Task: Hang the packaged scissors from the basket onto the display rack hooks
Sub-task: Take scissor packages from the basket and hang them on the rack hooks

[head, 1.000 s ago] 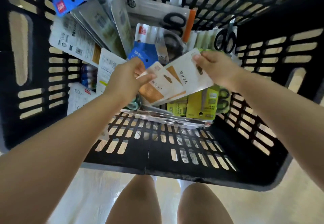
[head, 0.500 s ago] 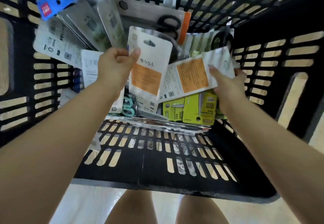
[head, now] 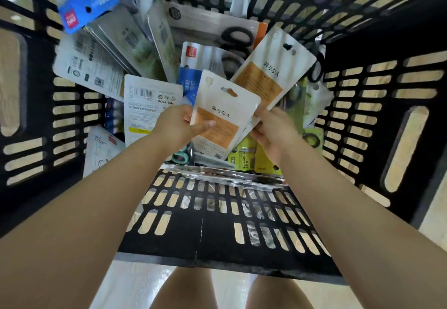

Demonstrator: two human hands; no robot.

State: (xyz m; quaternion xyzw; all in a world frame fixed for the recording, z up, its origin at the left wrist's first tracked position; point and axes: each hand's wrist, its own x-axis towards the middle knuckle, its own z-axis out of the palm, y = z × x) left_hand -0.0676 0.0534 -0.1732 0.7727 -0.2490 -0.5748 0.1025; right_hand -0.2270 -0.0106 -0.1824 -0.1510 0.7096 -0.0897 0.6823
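Inside the black slotted basket, seen from our head camera, our left hand pinches a white-and-orange scissors pack, thumb across its front under the print 強力な人. Our right hand curls round the lower end of a matching second pack, tilted rightward. Below lie yellow-green packs marked SCISSORS; beside our left hand, a white card reads NO.1505.

Basket: black slotted plastic, matt. White-orange packs: smooth card, slight sheen. Clear blister pack, 6 o'clock: glossy plastic.
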